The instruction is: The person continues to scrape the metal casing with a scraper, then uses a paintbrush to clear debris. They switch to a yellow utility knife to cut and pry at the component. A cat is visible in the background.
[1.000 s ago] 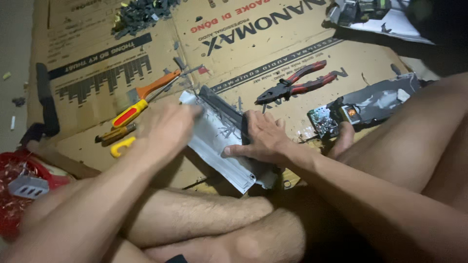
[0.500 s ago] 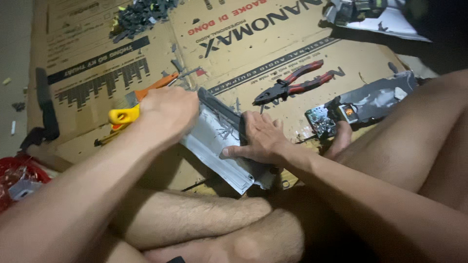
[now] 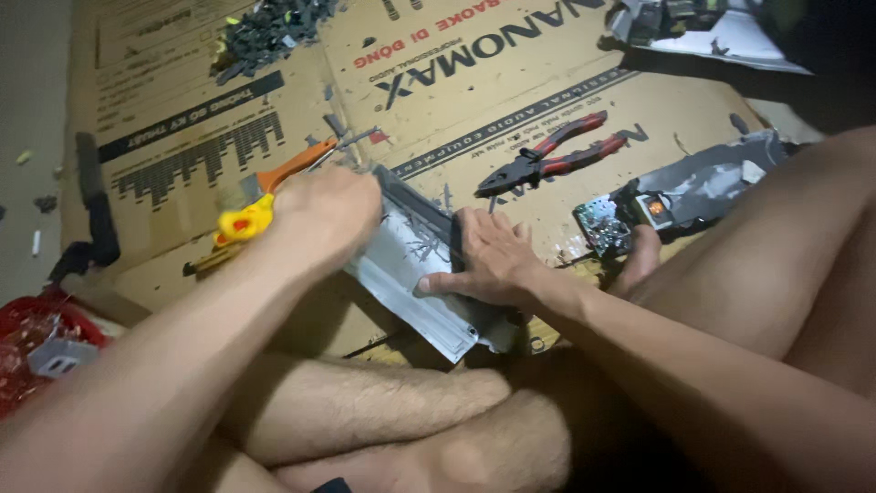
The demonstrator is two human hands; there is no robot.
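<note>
A long grey metal housing (image 3: 401,274) lies slanted on the cardboard (image 3: 511,82) in front of my crossed legs. My right hand (image 3: 488,260) presses flat on its right side and holds it down. My left hand (image 3: 327,212) is closed around a screwdriver with a yellow handle (image 3: 245,222); the handle end sticks out to the left and the tip is hidden behind my fist at the housing's upper end. A tool with an orange handle (image 3: 297,162) lies just beyond my left hand.
Red-and-black pliers (image 3: 557,153) lie to the right of the housing. A small circuit board (image 3: 602,228) and a grey plastic casing (image 3: 707,178) sit by my right knee. Dark small parts (image 3: 269,32) are piled at the back, and a red basket (image 3: 27,315) stands at the left.
My left hand moved off the housing, picked up the yellow-handled screwdriver from the cardboard and brought it to the housing's upper end. My right hand stayed pressed on the housing.
</note>
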